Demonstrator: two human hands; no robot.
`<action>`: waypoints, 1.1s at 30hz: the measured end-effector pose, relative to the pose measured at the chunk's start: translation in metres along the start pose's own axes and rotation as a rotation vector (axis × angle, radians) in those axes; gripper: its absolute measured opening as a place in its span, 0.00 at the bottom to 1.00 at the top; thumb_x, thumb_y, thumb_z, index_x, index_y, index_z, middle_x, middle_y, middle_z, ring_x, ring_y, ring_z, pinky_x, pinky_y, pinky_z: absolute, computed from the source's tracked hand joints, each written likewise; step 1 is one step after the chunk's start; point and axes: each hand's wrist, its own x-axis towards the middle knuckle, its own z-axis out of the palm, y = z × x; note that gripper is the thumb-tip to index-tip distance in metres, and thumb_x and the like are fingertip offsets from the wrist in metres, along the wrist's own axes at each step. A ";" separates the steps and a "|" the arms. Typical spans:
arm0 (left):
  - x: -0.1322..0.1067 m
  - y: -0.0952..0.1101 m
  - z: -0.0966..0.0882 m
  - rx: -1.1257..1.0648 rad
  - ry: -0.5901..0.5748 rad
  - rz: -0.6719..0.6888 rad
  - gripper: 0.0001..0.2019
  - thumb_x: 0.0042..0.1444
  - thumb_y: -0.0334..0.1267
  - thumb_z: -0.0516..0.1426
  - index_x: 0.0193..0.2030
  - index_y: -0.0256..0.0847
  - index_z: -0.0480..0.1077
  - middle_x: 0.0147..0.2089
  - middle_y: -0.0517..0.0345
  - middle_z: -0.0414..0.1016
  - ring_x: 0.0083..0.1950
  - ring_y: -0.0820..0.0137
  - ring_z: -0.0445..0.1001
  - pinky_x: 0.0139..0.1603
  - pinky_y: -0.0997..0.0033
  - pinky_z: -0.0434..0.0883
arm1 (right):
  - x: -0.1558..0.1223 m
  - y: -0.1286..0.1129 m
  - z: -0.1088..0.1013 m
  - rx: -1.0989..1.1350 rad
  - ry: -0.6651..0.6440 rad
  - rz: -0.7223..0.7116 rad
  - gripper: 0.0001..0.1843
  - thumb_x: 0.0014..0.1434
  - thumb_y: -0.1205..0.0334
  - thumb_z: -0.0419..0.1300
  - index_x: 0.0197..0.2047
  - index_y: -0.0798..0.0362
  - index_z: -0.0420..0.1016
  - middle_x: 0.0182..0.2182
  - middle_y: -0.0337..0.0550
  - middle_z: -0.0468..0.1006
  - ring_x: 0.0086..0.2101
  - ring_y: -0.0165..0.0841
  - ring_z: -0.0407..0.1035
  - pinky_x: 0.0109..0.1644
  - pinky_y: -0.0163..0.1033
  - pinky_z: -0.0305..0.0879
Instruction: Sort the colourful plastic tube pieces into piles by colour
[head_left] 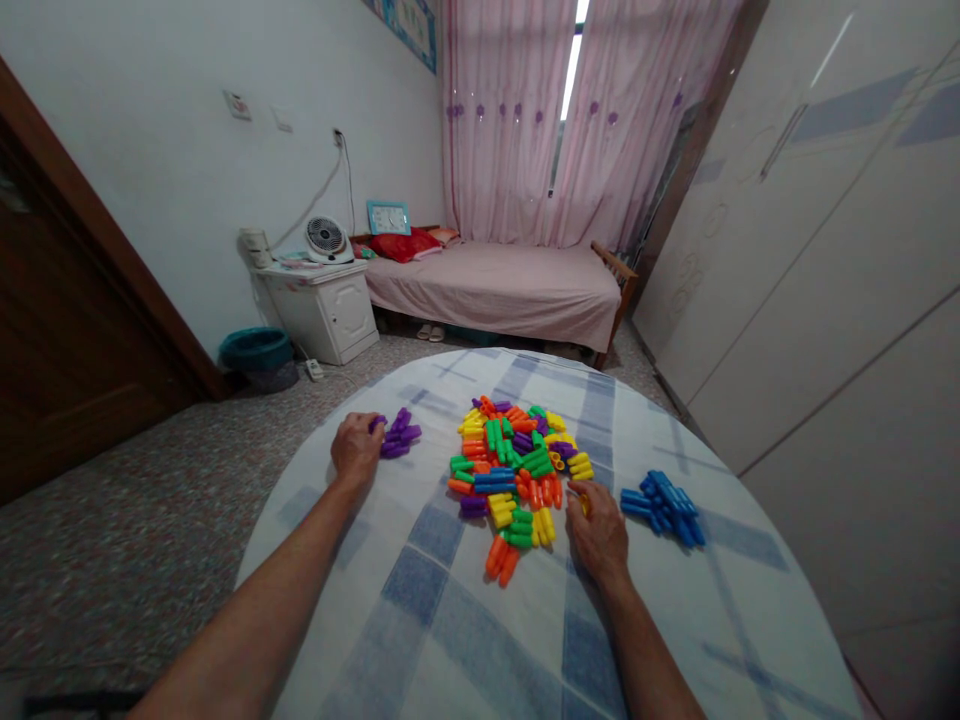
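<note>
My left hand (356, 447) is at the left side of the table, its fingers closed on a purple plastic building piece (377, 424). Right beside it lies a small pile of purple pieces (400, 436). At the right edge of the mixed heap (517, 460) of orange, yellow, green, purple and blue pieces is my right hand (598, 525). Its fingers are curled round a yellow plastic building piece (585, 505), mostly hidden by them. To the right of that hand lies a separate pile of blue pieces (664, 507).
A blue-and-white checked cloth (480, 640) covers the round table. Beyond it stand a bed (510, 280), a white bedside cabinet (349, 312) with a fan (327, 238), and a bin (259, 355). A pale wardrobe (795, 250) is on the right.
</note>
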 end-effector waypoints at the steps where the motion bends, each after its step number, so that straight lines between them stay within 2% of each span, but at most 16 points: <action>1: -0.002 -0.003 0.004 -0.008 -0.021 -0.019 0.15 0.56 0.41 0.51 0.40 0.38 0.76 0.43 0.47 0.75 0.45 0.60 0.73 0.48 0.62 0.68 | 0.000 0.000 0.000 0.001 0.001 0.001 0.17 0.57 0.55 0.47 0.41 0.52 0.73 0.42 0.47 0.74 0.45 0.39 0.67 0.51 0.45 0.61; 4: -0.005 -0.001 0.013 -0.041 -0.068 -0.025 0.15 0.57 0.43 0.50 0.40 0.39 0.76 0.39 0.50 0.76 0.41 0.64 0.74 0.45 0.66 0.70 | 0.000 0.001 0.000 0.000 -0.001 0.001 0.17 0.57 0.55 0.47 0.41 0.53 0.73 0.43 0.48 0.74 0.45 0.39 0.67 0.52 0.46 0.60; 7: -0.011 0.011 0.011 -0.045 -0.036 -0.015 0.16 0.57 0.42 0.50 0.44 0.39 0.74 0.45 0.47 0.74 0.47 0.61 0.72 0.51 0.63 0.68 | 0.000 0.003 0.001 0.003 -0.003 -0.002 0.17 0.57 0.56 0.48 0.41 0.52 0.73 0.42 0.48 0.75 0.45 0.39 0.67 0.51 0.45 0.60; 10: -0.030 0.033 0.000 -0.102 -0.026 0.144 0.15 0.58 0.40 0.50 0.47 0.40 0.72 0.49 0.47 0.72 0.53 0.60 0.69 0.57 0.60 0.65 | 0.001 0.002 0.001 0.006 0.002 -0.001 0.16 0.57 0.56 0.48 0.41 0.52 0.73 0.42 0.47 0.75 0.45 0.39 0.67 0.51 0.45 0.60; 13: -0.066 0.060 -0.010 -0.215 -0.209 0.467 0.12 0.59 0.41 0.51 0.46 0.43 0.71 0.48 0.51 0.72 0.52 0.63 0.69 0.55 0.63 0.67 | 0.001 0.001 0.001 0.003 0.003 0.001 0.17 0.57 0.56 0.48 0.41 0.53 0.73 0.42 0.48 0.75 0.45 0.39 0.67 0.51 0.45 0.60; 15: -0.091 0.076 -0.012 -0.212 -0.337 0.602 0.12 0.57 0.42 0.55 0.46 0.44 0.71 0.48 0.51 0.72 0.50 0.63 0.70 0.51 0.64 0.68 | 0.000 0.000 0.001 -0.002 0.004 0.004 0.17 0.57 0.56 0.48 0.41 0.53 0.73 0.42 0.48 0.74 0.45 0.39 0.67 0.51 0.45 0.60; 17: -0.109 0.089 -0.010 -0.176 -0.401 0.626 0.11 0.54 0.42 0.58 0.44 0.44 0.71 0.46 0.50 0.72 0.47 0.63 0.70 0.47 0.64 0.69 | 0.000 0.000 0.001 -0.005 0.004 0.000 0.17 0.57 0.56 0.48 0.42 0.53 0.73 0.42 0.48 0.74 0.45 0.38 0.67 0.51 0.45 0.60; 20: -0.122 0.098 -0.002 -0.120 -0.392 0.598 0.08 0.52 0.39 0.59 0.40 0.44 0.71 0.44 0.50 0.71 0.45 0.63 0.70 0.44 0.64 0.70 | 0.000 0.002 0.001 -0.004 0.006 -0.017 0.17 0.57 0.57 0.47 0.42 0.53 0.73 0.42 0.47 0.75 0.45 0.38 0.67 0.51 0.45 0.60; 24: -0.127 0.097 0.002 -0.176 -0.398 0.621 0.06 0.52 0.33 0.57 0.38 0.45 0.70 0.47 0.51 0.71 0.47 0.64 0.70 0.46 0.64 0.70 | 0.000 0.003 0.002 -0.015 0.013 -0.008 0.17 0.57 0.57 0.47 0.41 0.53 0.73 0.42 0.47 0.75 0.44 0.38 0.67 0.51 0.45 0.61; 28: -0.124 0.087 -0.007 -0.289 -0.420 0.582 0.07 0.56 0.35 0.55 0.41 0.46 0.71 0.46 0.53 0.72 0.47 0.66 0.71 0.47 0.67 0.70 | 0.000 0.001 0.002 -0.012 0.013 -0.008 0.17 0.57 0.57 0.47 0.41 0.53 0.73 0.42 0.47 0.75 0.45 0.38 0.67 0.51 0.45 0.61; 30: -0.112 0.075 -0.012 -0.280 -0.361 0.529 0.08 0.58 0.38 0.53 0.43 0.45 0.71 0.44 0.54 0.73 0.46 0.67 0.72 0.47 0.68 0.70 | 0.000 0.001 0.002 -0.010 0.010 -0.006 0.17 0.57 0.56 0.47 0.41 0.53 0.74 0.41 0.48 0.75 0.45 0.38 0.67 0.51 0.45 0.61; 33: -0.078 0.051 -0.015 -0.125 -0.207 0.451 0.11 0.59 0.41 0.53 0.45 0.44 0.71 0.42 0.52 0.75 0.45 0.63 0.71 0.48 0.64 0.68 | 0.000 0.002 0.001 -0.025 0.006 -0.009 0.17 0.57 0.56 0.47 0.41 0.53 0.74 0.42 0.48 0.75 0.45 0.38 0.67 0.51 0.45 0.60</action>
